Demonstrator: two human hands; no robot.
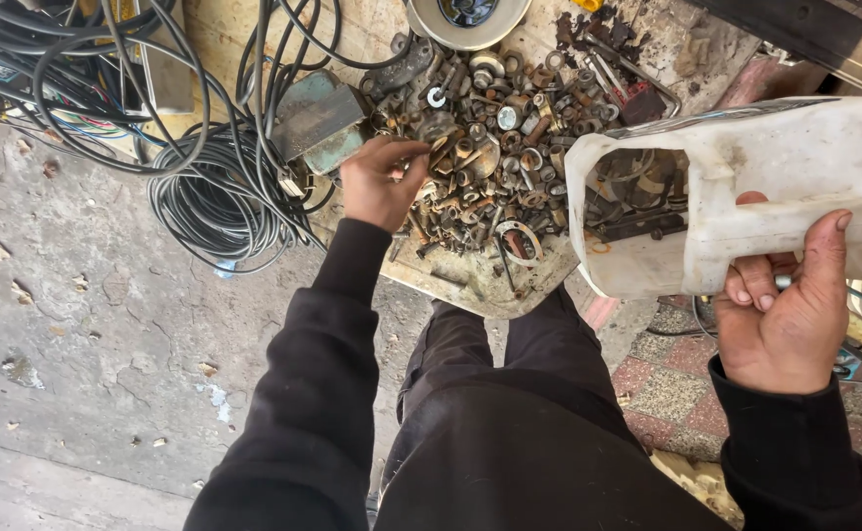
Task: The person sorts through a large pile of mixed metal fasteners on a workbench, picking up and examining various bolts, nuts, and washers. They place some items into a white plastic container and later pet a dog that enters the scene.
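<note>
Under the right hand [783,315], which is clamped on its side, a cut-open white plastic jug [745,187] already carries some rusty hardware, while a far bigger heap of nuts and washers [495,147] lies on the worktop [470,280], so most sorting looks undone. Just left of the jug, the left hand [377,182] pinches a small piece at the heap's near edge, fingertips together.

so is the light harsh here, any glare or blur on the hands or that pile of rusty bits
Head view: soft, even daylight with no hard shadows; the white plastic jug is bright but not blown out; the pile of rusty nuts and washers is sharp; left hand and right hand are crisp; wide-lens bending at the edges.
</note>
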